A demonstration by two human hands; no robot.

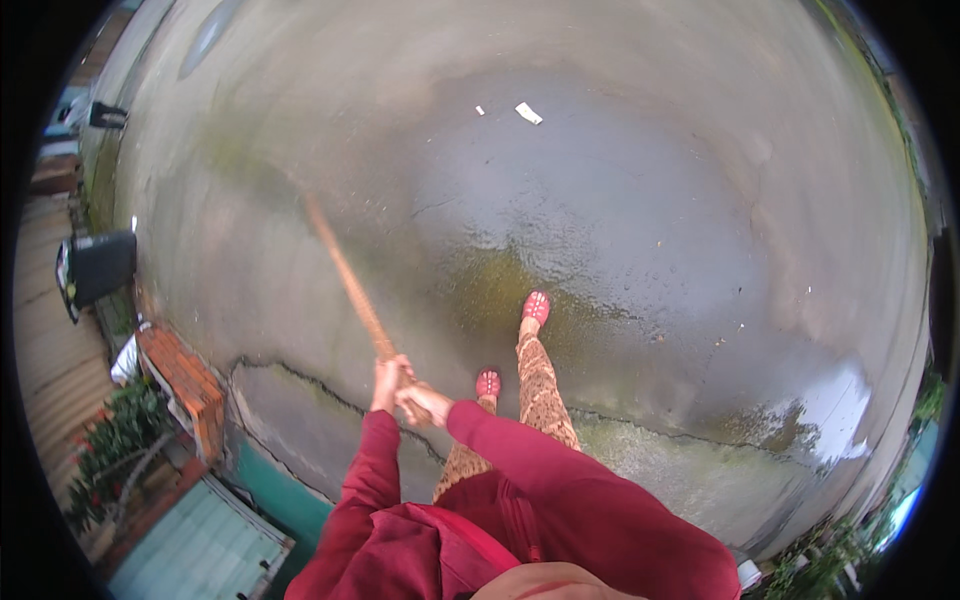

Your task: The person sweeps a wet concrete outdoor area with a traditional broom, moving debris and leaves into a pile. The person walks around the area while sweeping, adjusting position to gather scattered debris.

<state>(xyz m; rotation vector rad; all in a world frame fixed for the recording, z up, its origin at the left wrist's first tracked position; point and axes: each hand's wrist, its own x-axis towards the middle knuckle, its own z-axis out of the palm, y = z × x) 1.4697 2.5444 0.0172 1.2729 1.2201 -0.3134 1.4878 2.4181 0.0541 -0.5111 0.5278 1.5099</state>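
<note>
Two hands (386,382); one stick (350,285)

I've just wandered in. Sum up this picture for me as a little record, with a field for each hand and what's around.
Left hand: gripping a long brown stick, farther along it than the other hand
Right hand: gripping the same stick, nearer the body
Stick's far end: blurred, pointing ahead and leftward
Feet: red shoes, right foot forward
Ground: wet patch, with a white scrap on it
Left side: brick ledge, leafy plants
</note>
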